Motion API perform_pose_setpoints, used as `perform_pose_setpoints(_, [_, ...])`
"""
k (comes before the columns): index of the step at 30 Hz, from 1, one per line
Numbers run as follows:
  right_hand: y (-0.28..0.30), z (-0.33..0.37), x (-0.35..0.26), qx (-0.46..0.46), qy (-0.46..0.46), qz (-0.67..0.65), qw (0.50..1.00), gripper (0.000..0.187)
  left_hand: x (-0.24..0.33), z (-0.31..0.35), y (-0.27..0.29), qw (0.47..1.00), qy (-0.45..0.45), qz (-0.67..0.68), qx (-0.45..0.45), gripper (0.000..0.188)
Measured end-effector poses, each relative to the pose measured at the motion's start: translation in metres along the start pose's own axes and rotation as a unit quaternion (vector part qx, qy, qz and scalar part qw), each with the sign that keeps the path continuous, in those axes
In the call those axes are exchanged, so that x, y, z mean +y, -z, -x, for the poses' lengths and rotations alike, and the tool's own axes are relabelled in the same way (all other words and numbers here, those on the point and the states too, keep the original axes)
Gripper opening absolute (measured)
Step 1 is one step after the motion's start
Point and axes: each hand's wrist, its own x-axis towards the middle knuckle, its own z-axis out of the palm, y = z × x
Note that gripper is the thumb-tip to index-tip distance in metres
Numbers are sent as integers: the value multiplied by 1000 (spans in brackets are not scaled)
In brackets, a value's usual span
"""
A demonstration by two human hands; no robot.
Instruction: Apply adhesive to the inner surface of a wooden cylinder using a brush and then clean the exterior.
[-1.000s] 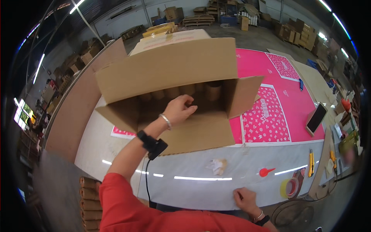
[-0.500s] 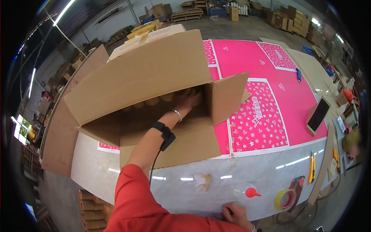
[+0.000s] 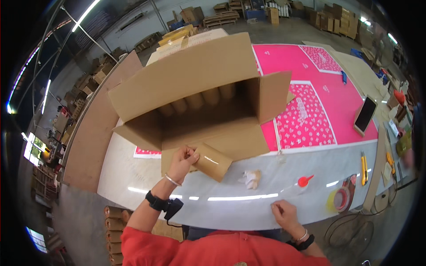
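Note:
My left hand [image 3: 181, 163] grips one end of a brown cylindrical roll [image 3: 213, 162], its surface glossy, held tilted over the box's front flap. The large open cardboard box [image 3: 182, 88] lies on its side, its mouth toward me. Along its inner back stands a row of several similar brown rolls [image 3: 211, 96]. My right hand [image 3: 286, 215] rests on the white tabletop with fingers curled in and nothing visible in them. Between the hands lies a crumpled pale piece of material [image 3: 251, 179].
Near my right hand are a red-nozzled bottle [image 3: 304, 181], a tape dispenser [image 3: 344, 196] and a yellow cutter [image 3: 364, 168]. A phone [image 3: 365, 116] leans upright at the right. Pink printed sheets [image 3: 306, 119] cover the far table. More brown rolls [image 3: 114, 236] are stacked below left.
My left hand has come out of the box toward me with a brown roll. My right hand has shifted slightly up and right, still on the tabletop. The view has shifted too.

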Motion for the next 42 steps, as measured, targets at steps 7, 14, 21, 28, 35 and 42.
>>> perform_pose_setpoints(7, [-36,-52,-83,-162,-168,-280,931,24,-61,88,-10,920,147,350,-93,9])
perform_pose_setpoints(14, [-52,-52,-92,-157,-169,-169,958,26,-88,108,-37,954,174,235,-65,14])
perform_pose_setpoints(21, [-58,-60,-114,-158,-49,10,986,27,-50,110,-3,985,-24,-170,-30,33])
perform_pose_setpoints(28, [-70,-71,-119,-122,62,139,981,23,-4,106,-12,934,-116,-336,-33,34])
perform_pose_setpoints(35, [-58,-73,-145,-100,67,143,982,22,20,114,-12,919,-188,-348,-2,21])
perform_pose_setpoints(42, [-50,-80,-148,-76,113,138,981,21,34,114,-15,897,-260,-356,30,20])
